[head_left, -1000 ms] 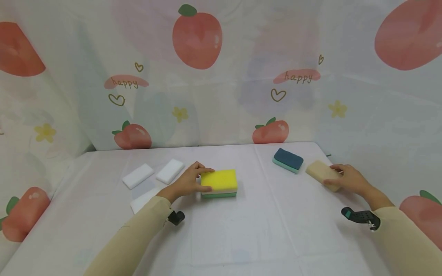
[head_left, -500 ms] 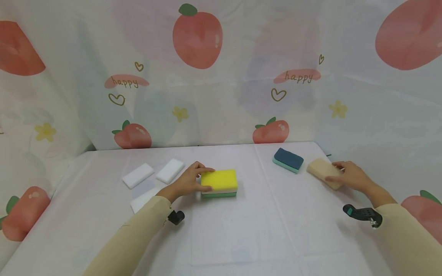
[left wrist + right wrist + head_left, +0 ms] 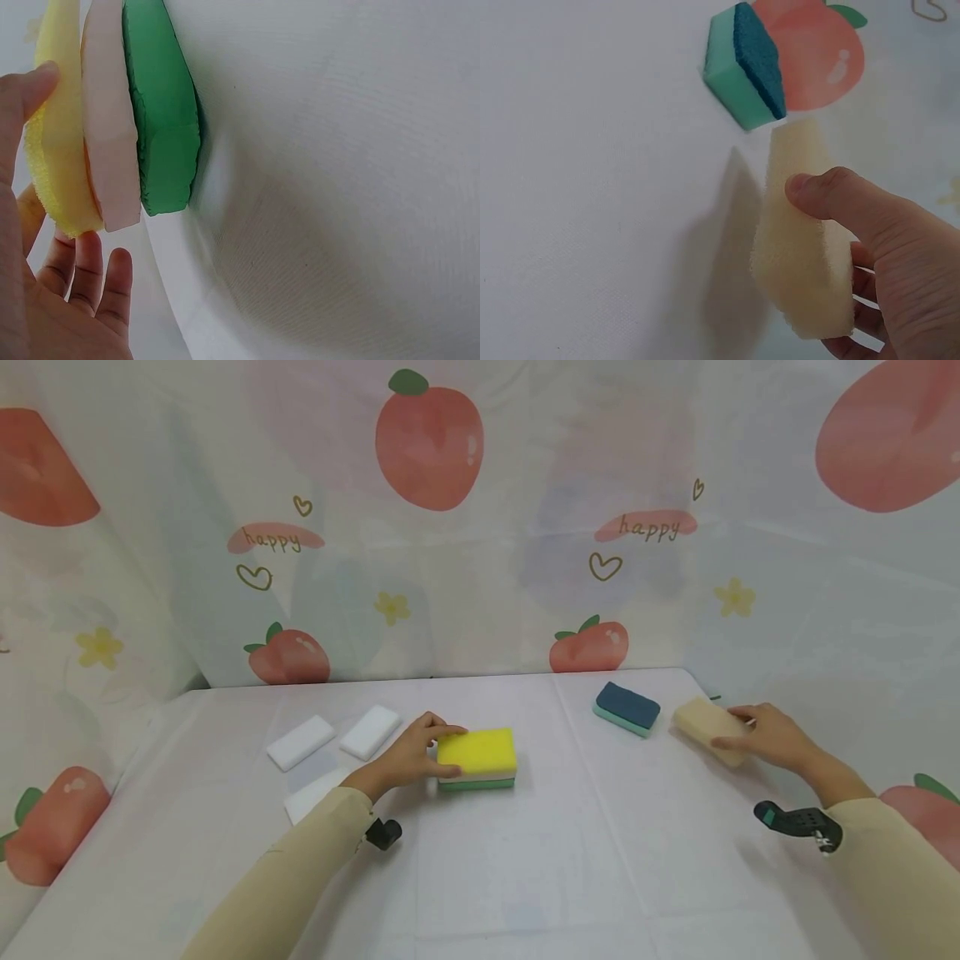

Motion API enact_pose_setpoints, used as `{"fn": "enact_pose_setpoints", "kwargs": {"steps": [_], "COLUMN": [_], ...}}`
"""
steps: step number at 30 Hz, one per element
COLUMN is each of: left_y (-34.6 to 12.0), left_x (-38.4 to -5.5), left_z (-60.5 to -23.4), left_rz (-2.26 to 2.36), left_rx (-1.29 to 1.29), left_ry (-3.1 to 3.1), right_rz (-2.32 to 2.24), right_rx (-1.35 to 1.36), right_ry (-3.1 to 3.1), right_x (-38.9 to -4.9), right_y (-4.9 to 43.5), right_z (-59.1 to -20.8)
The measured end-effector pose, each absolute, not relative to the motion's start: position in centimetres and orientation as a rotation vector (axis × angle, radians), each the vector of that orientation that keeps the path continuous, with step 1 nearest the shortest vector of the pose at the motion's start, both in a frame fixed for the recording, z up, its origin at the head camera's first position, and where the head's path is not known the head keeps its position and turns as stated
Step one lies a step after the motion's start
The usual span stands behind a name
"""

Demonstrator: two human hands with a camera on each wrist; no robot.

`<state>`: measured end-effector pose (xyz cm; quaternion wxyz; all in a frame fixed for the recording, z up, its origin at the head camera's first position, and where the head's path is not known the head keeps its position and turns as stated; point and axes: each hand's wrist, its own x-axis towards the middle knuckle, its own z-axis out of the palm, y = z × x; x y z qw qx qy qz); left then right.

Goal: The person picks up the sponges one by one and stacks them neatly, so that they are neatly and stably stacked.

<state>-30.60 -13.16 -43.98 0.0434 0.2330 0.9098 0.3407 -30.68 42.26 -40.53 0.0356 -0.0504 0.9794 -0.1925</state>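
Note:
My left hand [image 3: 408, 756] pinches the yellow sponge [image 3: 483, 750] at its left end, thumb on the near side and fingers at the far side. That sponge tops a stack: in the left wrist view a pale pink sponge [image 3: 111, 127] lies under it, then a green sponge [image 3: 161, 112] against the tablecloth. On the right, my right hand [image 3: 772, 739] grips a beige sponge [image 3: 705, 722] between thumb and fingers. Its shadow falls apart from it in the right wrist view, so it is held off the cloth. Behind the sponge, some fingers are partly hidden.
A sponge with a dark blue top and mint green base [image 3: 628, 706] lies at the back right, just left of the beige one. Several white sponges [image 3: 300, 742] lie on the left of the white tablecloth [image 3: 525, 868], one partly behind my left arm. A printed curtain [image 3: 480, 560] hangs behind.
My right hand has moved a little to the right and upward with the beige sponge. The left hand and the stack have stayed in place.

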Motion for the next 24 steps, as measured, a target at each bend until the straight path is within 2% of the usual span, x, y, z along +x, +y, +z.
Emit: {"fn": "enact_pose_setpoints", "kwargs": {"steps": [24], "left_y": [-13.2], "left_x": [-30.5], "left_z": [-44.0], "left_rz": [1.062], "left_rx": [0.724], "left_ry": [2.775], "right_rz": [-0.541], "right_rx": [-0.277], "right_ry": [3.052], "right_x": [-31.4], "right_y": [42.0], "right_z": [-37.0]}}
